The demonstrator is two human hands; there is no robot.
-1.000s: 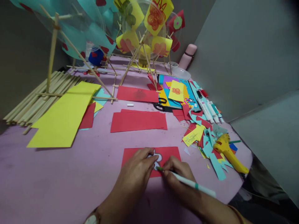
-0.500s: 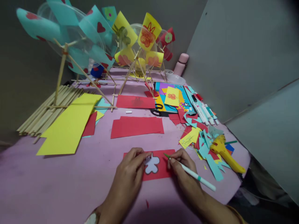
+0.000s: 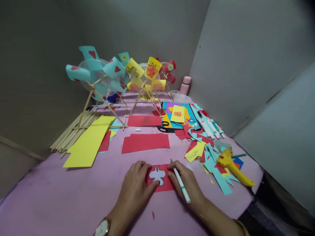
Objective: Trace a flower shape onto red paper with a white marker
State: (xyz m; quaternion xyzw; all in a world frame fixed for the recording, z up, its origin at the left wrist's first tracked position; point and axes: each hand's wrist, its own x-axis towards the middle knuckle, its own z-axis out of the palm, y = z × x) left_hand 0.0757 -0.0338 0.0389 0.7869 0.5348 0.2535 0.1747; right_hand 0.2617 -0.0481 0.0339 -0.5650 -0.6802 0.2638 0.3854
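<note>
On the pink table lies a red paper card (image 3: 166, 185), and on it a pale butterfly-shaped cutout (image 3: 157, 174) with a dark outline. My left hand (image 3: 137, 180) rests on the card's left part, its thumb pressing the lower edge of the cutout and its fingers spread from the thumb. A white marker (image 3: 181, 183) with a green tip and green band is held in my right hand (image 3: 185, 182), whose fingertips touch the card's right part. The marker's tip points away from me, above the card.
Red strips (image 3: 146, 142) lie beyond the card, yellow sheets (image 3: 91, 141) and sticks (image 3: 73, 131) at left. Paper wheels (image 3: 98, 75) on stick frames stand behind. At right are scraps (image 3: 211, 160), a yellow glue gun (image 3: 233, 167), markers (image 3: 209, 126) and black scissors (image 3: 163, 127).
The view has tilted up. My left thumb has come down onto the cutout, and my right hand has turned the marker more upright, with fingertips now at the card.
</note>
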